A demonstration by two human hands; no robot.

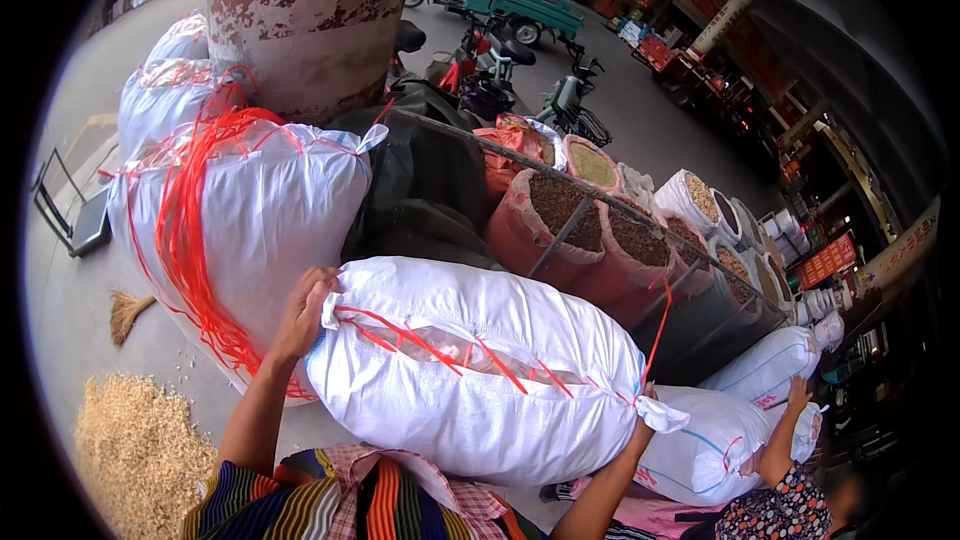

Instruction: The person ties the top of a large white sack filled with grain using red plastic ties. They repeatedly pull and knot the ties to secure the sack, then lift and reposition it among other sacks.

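A full white woven sack (480, 420) lies across in front of me, its mouth laced with red plastic twine (416, 345). Through the gaps in the lacing a pale lining shows. My left hand (311, 311) grips the knotted corner at the sack's left end. At the right end, my right hand (646, 405) is mostly behind the other tied corner, its fingers closed around it. Beside my left hand stands a taller white woven sack (262, 217), with a thick bundle of red twine (184, 240) draped over it.
Wood shavings (139, 450) and a broom head (129, 315) lie on the floor at left, near a platform scale (90, 221). Open sacks of dried goods (562, 217) line a metal rail (574, 236). A co-worker (787, 465) handles another white sack (697, 442) at right. A pillar (300, 22) rises ahead.
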